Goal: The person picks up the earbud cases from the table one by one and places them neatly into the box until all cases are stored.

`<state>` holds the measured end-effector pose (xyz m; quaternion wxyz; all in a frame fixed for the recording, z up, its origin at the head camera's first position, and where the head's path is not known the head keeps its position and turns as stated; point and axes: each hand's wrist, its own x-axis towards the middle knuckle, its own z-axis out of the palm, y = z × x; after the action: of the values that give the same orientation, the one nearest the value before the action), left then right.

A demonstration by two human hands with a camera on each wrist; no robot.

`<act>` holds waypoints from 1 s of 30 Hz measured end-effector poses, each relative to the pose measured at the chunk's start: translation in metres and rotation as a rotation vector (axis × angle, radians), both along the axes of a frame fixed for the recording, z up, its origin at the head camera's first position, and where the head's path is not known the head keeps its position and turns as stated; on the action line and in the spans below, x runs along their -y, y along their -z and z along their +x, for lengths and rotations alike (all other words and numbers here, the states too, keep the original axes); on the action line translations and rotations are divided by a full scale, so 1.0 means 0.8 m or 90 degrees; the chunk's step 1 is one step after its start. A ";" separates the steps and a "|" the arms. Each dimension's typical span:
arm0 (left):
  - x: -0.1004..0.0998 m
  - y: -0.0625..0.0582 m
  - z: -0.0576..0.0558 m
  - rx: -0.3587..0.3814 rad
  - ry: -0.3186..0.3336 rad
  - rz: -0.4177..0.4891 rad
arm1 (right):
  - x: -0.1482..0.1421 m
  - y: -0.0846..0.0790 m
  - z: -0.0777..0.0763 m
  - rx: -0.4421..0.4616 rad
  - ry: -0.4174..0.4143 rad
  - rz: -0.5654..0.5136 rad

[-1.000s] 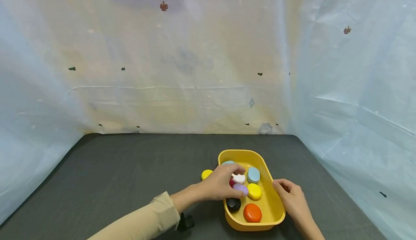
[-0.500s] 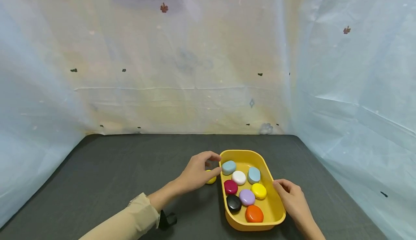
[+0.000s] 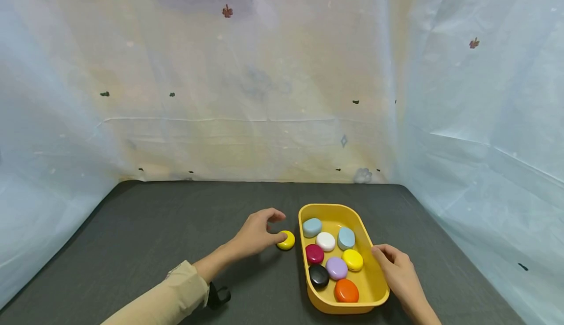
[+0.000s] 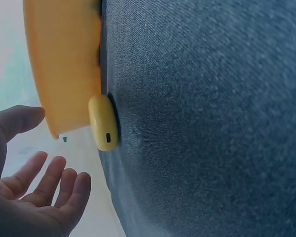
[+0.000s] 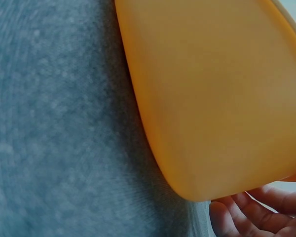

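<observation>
A glossy yellow earbud case point(image 3: 287, 241), rounded like a pebble, lies on the dark cloth just left of the yellow tray point(image 3: 382, 295). In the left wrist view a small dark port shows in the edge of this earbud case point(image 4: 103, 123). My left hand point(image 3: 257, 232) hovers beside it, thumb and fingers spread apart with nothing between them. In the head view the thumb tip overlaps the case. My right hand point(image 3: 398, 268) pinches the tray's right rim; its fingers point(image 5: 256, 215) show past the tray's outer wall in the right wrist view.
Inside the tray sit several similar rounded pieces, among them a white one point(image 3: 325, 241), a purple one point(image 3: 337, 268), a black one point(image 3: 318, 276) and an orange one point(image 3: 346, 290). A patterned plastic sheet point(image 3: 264, 70) hangs behind the table point(image 3: 154, 227).
My left hand has drawn back leftward from over the tray to the yellow case outside it, uncovering the pieces inside. My right hand stays at the rim.
</observation>
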<state>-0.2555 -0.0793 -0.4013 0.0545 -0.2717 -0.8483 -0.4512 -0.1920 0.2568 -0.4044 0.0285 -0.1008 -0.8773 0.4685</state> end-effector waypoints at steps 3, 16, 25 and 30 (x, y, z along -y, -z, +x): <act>0.000 0.002 -0.003 0.008 0.005 -0.003 | 0.000 0.000 0.000 0.000 -0.001 0.001; 0.002 0.012 -0.012 0.061 0.039 -0.017 | 0.000 -0.001 0.000 0.003 -0.003 0.005; 0.000 0.019 -0.016 0.075 0.045 -0.049 | -0.002 0.001 -0.001 0.014 -0.011 0.009; -0.005 0.018 -0.018 0.091 0.059 -0.052 | -0.005 -0.001 -0.001 0.010 -0.015 0.018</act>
<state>-0.2701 -0.0756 -0.4160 -0.0383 -0.2794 -0.8544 -0.4365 -0.1926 0.2604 -0.4037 0.0174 -0.0940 -0.8850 0.4557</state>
